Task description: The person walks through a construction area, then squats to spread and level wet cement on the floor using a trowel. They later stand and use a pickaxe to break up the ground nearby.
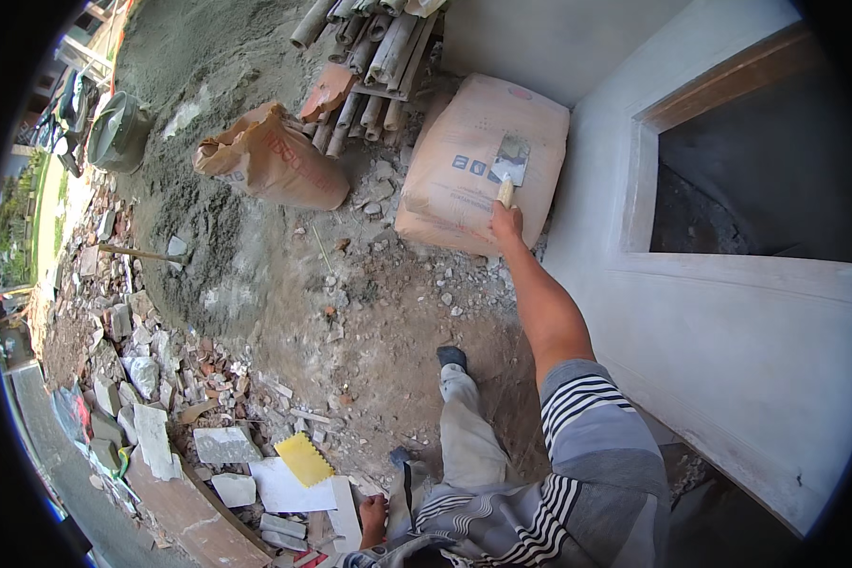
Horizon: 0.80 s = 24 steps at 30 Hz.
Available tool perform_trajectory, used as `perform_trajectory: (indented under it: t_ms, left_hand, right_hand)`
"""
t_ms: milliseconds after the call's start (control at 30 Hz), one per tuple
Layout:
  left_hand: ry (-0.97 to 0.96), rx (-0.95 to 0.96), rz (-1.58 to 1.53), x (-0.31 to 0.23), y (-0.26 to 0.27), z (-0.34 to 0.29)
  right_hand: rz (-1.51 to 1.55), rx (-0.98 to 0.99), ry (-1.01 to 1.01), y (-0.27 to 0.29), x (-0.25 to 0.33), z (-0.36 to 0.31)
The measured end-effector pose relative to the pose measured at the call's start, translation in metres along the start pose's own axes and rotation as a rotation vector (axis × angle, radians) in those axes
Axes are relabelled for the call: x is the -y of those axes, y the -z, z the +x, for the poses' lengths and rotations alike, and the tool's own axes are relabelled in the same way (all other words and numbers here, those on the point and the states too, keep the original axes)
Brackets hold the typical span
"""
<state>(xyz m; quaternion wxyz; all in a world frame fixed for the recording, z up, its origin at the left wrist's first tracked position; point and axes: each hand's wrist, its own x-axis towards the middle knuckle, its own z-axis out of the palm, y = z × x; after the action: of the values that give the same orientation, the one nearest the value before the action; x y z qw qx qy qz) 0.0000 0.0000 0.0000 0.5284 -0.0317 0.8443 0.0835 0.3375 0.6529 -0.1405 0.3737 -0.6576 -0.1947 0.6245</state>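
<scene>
My right arm reaches far forward, and my right hand is closed round the pale handle of a trowel. Its flat, roughly rectangular blade, marked with grey, is over a large stack of brown paper cement bags. From this angle I cannot tell whether the blade touches the paper. Low in the view, by my leg, my left hand has its fingers curled in. Beside it is a narrow white board strip; whatever the hand may hold is hidden.
An opened paper sack leans beside wet grey mortar, where a long-handled tool lies. Bamboo poles are stacked ahead. Rubble and a yellow notched sheet lie left. A wall with a window opening borders the right.
</scene>
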Motion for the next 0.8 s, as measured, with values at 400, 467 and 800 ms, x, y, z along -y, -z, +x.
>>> perform_trajectory:
  t_ms: [400,467,800]
  left_hand:
    - [-0.239,0.232,0.083,-0.115,0.065,0.054]
    - [-0.29,0.289,0.143,-0.144,0.077,0.072]
    - [-0.502,0.232,0.668,-0.228,0.2,0.099]
  right_hand:
    - [-0.28,0.126,-0.364,0.007,-0.131,-0.348]
    - [-0.321,0.101,-0.295,0.019,-0.142,-0.39]
    - [-0.602,-0.729,-0.095,0.071,-0.378,-0.631]
